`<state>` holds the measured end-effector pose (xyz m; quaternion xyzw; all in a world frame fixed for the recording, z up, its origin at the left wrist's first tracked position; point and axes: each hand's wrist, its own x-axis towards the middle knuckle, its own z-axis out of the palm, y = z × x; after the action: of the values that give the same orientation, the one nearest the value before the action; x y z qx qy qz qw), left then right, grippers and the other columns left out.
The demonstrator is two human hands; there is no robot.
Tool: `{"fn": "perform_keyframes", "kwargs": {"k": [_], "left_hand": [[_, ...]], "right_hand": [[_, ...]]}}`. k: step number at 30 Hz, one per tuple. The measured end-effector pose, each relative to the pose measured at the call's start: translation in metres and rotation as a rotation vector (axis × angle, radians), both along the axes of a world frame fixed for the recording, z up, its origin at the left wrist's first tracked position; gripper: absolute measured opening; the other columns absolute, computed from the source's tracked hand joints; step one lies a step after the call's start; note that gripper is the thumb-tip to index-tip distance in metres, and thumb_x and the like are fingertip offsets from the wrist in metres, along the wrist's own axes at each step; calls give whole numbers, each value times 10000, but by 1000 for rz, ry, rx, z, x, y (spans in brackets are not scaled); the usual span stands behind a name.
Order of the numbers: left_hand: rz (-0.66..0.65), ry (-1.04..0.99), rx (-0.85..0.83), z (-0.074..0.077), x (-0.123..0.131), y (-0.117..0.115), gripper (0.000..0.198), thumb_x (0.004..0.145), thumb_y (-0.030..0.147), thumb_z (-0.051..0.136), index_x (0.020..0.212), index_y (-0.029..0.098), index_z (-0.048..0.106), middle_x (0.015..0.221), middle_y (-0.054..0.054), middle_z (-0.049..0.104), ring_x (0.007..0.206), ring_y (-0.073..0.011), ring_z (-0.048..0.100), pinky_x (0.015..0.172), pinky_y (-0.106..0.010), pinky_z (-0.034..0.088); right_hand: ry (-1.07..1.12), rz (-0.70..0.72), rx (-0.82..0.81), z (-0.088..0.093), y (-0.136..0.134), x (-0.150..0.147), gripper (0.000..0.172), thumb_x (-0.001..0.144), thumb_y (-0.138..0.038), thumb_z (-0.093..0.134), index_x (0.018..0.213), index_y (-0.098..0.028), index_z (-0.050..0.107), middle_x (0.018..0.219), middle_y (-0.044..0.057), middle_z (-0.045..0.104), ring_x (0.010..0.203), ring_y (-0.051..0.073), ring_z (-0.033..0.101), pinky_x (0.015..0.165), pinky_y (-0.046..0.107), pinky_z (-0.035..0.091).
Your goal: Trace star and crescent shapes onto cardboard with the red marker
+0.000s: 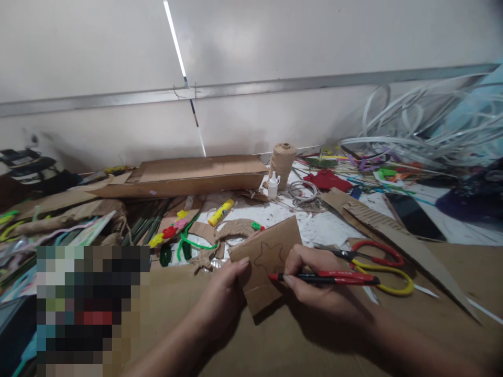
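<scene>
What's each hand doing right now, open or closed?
Left hand: closed, holding a cardboard piece.
Right hand: closed, holding a red-and-black pen.

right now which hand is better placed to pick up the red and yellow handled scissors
Right, probably: the right hand is closer to the scissors, though it holds a red and black pen. The left hand is farther away, holding the cardboard piece.

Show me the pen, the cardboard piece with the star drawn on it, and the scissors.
pen [338, 277], head view, red part of the barrel
cardboard piece [267, 256], head view, star outline near its middle
scissors [378, 246], head view, red handle loop
</scene>
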<state>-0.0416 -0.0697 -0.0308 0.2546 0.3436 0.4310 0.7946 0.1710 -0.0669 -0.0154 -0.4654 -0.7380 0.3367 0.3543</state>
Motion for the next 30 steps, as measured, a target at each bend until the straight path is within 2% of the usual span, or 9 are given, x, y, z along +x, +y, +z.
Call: {"fn": "perform_keyframes", "kwargs": {"k": [6, 13, 24, 30], "left_hand": [[-19, 4, 0, 0, 0, 0, 635, 762, 481, 891, 1256, 96, 781, 968, -167, 841, 905, -375, 804, 916, -468, 607], [-28, 13, 6, -1, -3, 1, 574, 811, 471, 858, 1228, 82, 799, 933, -163, 841, 946, -386, 801, 936, -477, 606], [-27, -66, 8, -7, -3, 1, 606, 877, 403, 810, 1387, 87, 724, 1112, -196, 834, 1056, -399, 788, 1008, -498, 582], [-11, -53, -4, -9, -4, 0, 534, 904, 387, 783, 1342, 85, 750, 1112, -194, 834, 1102, -401, 772, 1022, -491, 573]], "right_hand": [[-28, -26, 24, 6, 2, -2, 169, 832, -203, 614, 670, -233, 577, 591, -43, 608, 549, 131, 511, 495, 246, 321], [-35, -13, -9, 5, 3, -1, 148, 809, -208, 591, 667, -237, 560, 572, -48, 582, 525, 130, 494, 491, 245, 311], [13, -11, 35, -9, 4, 5, 156, 868, -184, 611, 731, -239, 560, 680, -43, 621, 607, 144, 535, 550, 260, 358], [41, -36, -7, -10, 1, 9, 193, 936, -222, 640, 761, -241, 563, 737, -17, 643, 669, 171, 556, 577, 287, 373]]}}
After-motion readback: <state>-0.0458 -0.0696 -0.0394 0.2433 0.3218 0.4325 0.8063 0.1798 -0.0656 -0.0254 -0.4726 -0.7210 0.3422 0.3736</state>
